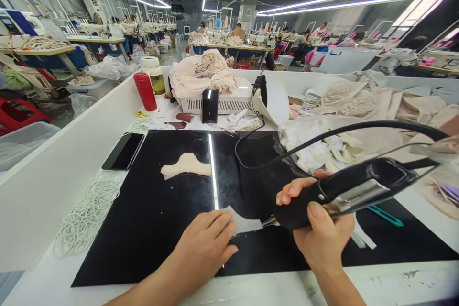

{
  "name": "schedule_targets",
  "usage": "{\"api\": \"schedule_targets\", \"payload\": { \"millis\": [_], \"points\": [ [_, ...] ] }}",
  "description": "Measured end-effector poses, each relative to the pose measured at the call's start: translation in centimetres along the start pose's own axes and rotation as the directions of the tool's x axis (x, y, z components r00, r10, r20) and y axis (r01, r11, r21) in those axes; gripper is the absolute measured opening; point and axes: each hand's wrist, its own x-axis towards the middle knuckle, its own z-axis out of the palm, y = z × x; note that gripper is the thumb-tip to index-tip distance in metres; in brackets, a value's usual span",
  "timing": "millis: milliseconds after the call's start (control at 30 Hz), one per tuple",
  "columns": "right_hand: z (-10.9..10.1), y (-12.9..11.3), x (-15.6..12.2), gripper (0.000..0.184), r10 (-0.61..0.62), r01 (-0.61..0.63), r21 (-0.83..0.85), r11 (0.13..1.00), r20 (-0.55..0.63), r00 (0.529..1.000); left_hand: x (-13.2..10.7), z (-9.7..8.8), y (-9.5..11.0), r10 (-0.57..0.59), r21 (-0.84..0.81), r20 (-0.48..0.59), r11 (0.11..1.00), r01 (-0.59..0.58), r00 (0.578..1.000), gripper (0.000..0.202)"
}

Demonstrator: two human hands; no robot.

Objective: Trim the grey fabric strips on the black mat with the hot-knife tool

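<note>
My left hand (206,246) lies over a small white fabric piece (248,222), its fingers flat on the left end. My right hand (322,229) is wrapped round a black corded hand tool (340,196), tilted down to the left. The tool's narrow metal tip (271,221) meets the right end of the white piece; whether it presses into it I cannot tell. Both hands work above a glossy black mat (143,229). Farther back on the mat rests a small stack of cream fabric pieces (186,165). What lies under my left fingers is hidden.
A phone (124,151) and tangled pale cord (88,215) are at the left. The tool's black cable (308,141) arches over the right side, near a plastic bag of pieces (326,150). A teal tool (385,215) lies right. A red bottle (145,92) stands behind.
</note>
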Motion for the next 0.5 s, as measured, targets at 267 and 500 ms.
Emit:
{"api": "schedule_targets", "payload": {
  "millis": [267, 500],
  "points": [
    [-0.31, 0.85, -0.36, 0.038, -0.016, 0.016, -0.029, 0.999, 0.011, 1.000, 0.06, -0.56, -0.24, 0.011, -0.008, 0.003, 1.000, -0.011, 1.000, 0.037],
    [-0.08, 1.08, -0.10, 0.039, -0.019, 0.019, -0.001, 1.000, -0.019, 1.000, -0.07, -0.35, -0.20, 0.015, 0.011, 0.006, 1.000, -0.015, 1.000, 0.039]
  ]
}}
